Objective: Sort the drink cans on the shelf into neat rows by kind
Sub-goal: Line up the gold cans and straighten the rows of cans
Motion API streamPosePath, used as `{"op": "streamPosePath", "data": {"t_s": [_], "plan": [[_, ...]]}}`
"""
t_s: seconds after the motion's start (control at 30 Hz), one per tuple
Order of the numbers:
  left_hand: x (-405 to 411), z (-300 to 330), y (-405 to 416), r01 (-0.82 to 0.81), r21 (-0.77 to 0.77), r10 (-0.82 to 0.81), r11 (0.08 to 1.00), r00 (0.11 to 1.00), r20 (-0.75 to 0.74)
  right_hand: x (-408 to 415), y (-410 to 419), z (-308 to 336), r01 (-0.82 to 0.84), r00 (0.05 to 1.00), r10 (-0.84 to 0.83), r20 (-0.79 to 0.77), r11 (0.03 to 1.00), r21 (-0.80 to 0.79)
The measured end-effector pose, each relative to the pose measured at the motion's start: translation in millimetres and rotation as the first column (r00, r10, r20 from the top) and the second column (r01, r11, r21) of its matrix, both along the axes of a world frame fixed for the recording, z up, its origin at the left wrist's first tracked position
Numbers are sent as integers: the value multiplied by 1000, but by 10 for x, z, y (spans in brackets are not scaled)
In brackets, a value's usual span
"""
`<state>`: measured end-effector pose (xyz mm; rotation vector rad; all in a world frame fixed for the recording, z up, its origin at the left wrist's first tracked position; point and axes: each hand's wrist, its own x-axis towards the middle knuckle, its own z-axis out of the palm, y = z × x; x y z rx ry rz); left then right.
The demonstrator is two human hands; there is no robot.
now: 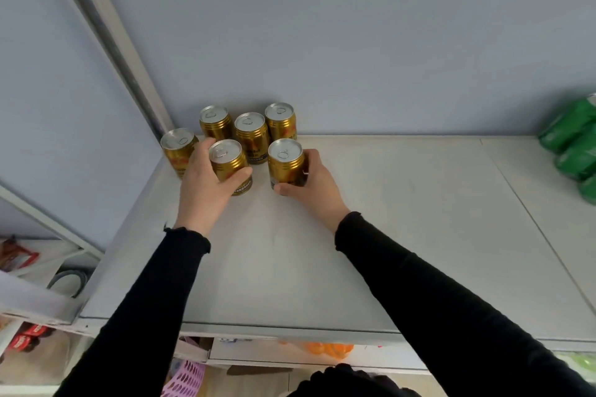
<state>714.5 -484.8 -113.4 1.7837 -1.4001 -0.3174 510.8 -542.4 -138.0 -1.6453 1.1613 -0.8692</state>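
Observation:
Several gold drink cans stand upright at the back left of the white shelf (354, 235). My left hand (203, 184) grips a front gold can (227, 161), fingers and thumb curled round its body. My right hand (314, 185) grips another front gold can (285, 159) from its right side. Behind them three gold cans (251, 132) stand in a row against the wall. One more gold can (177, 145) stands at the shelf's left edge, partly behind my left hand. Green cans (574, 138) stand at the far right edge.
A slanted metal post (106, 32) rises along the shelf's left side. Lower shelves at the left hold red packets (16, 256) and red cans (27, 337). Below the front edge lie an orange object (329, 350) and a pink basket (185, 379).

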Motion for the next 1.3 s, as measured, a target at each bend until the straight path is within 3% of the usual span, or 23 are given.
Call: {"op": "streamPosePath", "data": {"t_s": [0.13,0.33,0.67,0.9,1.3], "plan": [[-175,31,-34,-19,-41,15,999,996,-93,-144,33,-27,81,995,-82,50,997,17],[-1026,108,-204,233,-52,-239,971,950,-203,-1121,20,82,296,945,-291,152,955,-14],[-3131,146,-1026,529,-13,-524,848,837,-155,-3134,-310,79,682,729,-671,134,730,-53],[-4008,181,-1603,583,20,-575,812,806,-141,-3689,-775,-31,742,667,-733,132,670,-29],[-4463,107,-1868,553,27,-549,833,831,-88,-3753,-1012,-17,717,691,-706,158,697,-20]]}}
